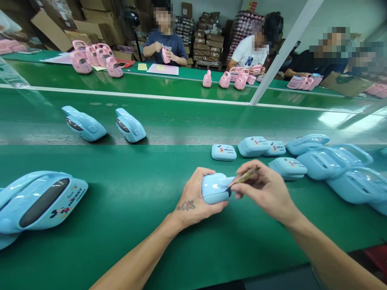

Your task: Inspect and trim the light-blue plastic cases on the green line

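Near the counter's front edge, just right of centre, I see my left hand (pixel 193 197) clamped around a small light-blue shell piece (pixel 215 187), thumb on top, fingers wrapped under. The piece's long axis runs left to right, its free end pointing toward my right hand (pixel 266 189), which sits just beside it and pinches a thin brush-like tool (pixel 245 176); the tool tip touches the piece's right end. The two hands are close, the piece between them, left hand carrying it. Far left by the front edge lies a big blue Mickey unit (pixel 39 203). Behind the hands lies a printed blue cover (pixel 223 152), and more blue housings (pixel 332 161) are piled toward the right edge.
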A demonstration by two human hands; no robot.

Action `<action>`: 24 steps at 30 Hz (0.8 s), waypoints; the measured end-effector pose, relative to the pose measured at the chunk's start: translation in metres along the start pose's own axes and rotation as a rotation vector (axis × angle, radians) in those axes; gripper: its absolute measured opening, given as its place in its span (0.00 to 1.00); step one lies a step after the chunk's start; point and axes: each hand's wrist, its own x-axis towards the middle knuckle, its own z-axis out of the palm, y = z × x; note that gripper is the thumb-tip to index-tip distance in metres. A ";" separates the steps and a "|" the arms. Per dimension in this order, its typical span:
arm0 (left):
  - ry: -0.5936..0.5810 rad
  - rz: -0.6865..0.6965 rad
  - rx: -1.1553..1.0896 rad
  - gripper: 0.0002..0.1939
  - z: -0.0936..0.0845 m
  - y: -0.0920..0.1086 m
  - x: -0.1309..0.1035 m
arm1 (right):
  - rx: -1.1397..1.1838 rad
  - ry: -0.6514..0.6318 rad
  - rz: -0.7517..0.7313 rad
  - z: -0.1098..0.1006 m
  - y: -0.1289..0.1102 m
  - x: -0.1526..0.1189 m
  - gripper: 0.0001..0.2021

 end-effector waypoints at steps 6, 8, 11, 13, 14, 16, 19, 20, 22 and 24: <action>0.007 -0.067 -0.018 0.31 -0.005 0.005 0.003 | -0.224 0.052 0.386 -0.066 0.061 0.003 0.28; 0.007 -0.082 -0.029 0.31 -0.007 0.006 0.003 | -0.438 0.104 0.385 -0.078 0.081 -0.008 0.31; 0.017 -0.119 -0.046 0.31 -0.008 0.006 0.004 | -0.805 0.294 0.183 -0.076 0.091 -0.044 0.31; 0.034 -0.130 -0.054 0.32 -0.008 0.006 0.004 | -0.880 0.272 0.026 -0.064 0.089 -0.078 0.27; 0.045 -0.128 -0.057 0.32 -0.008 0.005 0.004 | -0.862 0.192 -0.033 -0.056 0.088 -0.094 0.25; 0.083 -0.119 -0.073 0.32 -0.008 0.001 0.005 | -0.817 0.038 -0.103 -0.044 0.088 -0.121 0.18; 0.176 -0.148 -0.137 0.31 -0.008 -0.006 0.008 | -0.752 0.030 -0.165 -0.043 0.099 -0.130 0.13; 0.216 -0.171 -0.168 0.31 -0.009 -0.009 0.009 | -0.745 0.064 -0.169 -0.048 0.104 -0.125 0.14; 0.297 -0.219 -0.257 0.32 -0.011 -0.012 0.013 | -0.758 0.148 -0.152 -0.060 0.112 -0.107 0.14; 0.345 -0.262 -0.390 0.34 -0.014 -0.014 0.016 | -0.744 0.266 -0.119 -0.066 0.115 -0.086 0.12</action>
